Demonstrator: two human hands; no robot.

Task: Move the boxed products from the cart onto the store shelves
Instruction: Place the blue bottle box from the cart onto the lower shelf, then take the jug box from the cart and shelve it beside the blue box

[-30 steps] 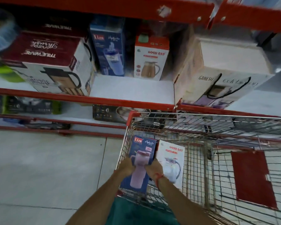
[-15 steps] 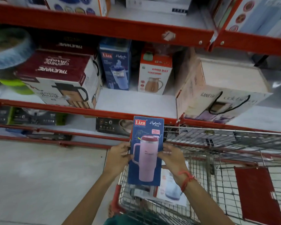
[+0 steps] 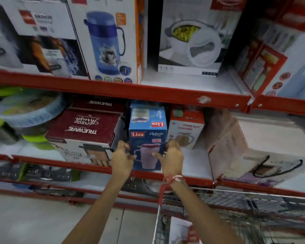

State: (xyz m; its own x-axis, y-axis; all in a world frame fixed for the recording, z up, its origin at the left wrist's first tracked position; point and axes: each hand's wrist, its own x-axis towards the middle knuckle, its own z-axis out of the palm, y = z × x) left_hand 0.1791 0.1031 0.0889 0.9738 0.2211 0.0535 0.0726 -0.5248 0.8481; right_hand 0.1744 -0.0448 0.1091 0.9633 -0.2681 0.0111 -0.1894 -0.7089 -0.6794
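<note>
Blue Liza box (image 3: 148,138) is standing upright at the front edge of the middle shelf (image 3: 192,166), and I read this as the placing step for this one, nearly done. Going left to right: the maroon Trueware box (image 3: 84,127) sits just beside it on the left. My left hand (image 3: 121,159) is at the box's lower left edge, fingers curled; blur hides whether they touch the cardboard or have just come free, so I can't call the grip. The box itself stands between both hands, with a second blue Liza box looking stacked behind or on top of it. My right hand (image 3: 171,158) is at the lower right edge, thumb reaching across the front face, fingers loosely bent, again contact unclear. Just right of that stands the white-and-orange jug box (image 3: 186,129). Next, I'd say: let go fully, nudge the box square and back from the lip, then drop to the cart (image 3: 236,205) at lower right, where a white box (image 3: 181,231) waits.
</note>
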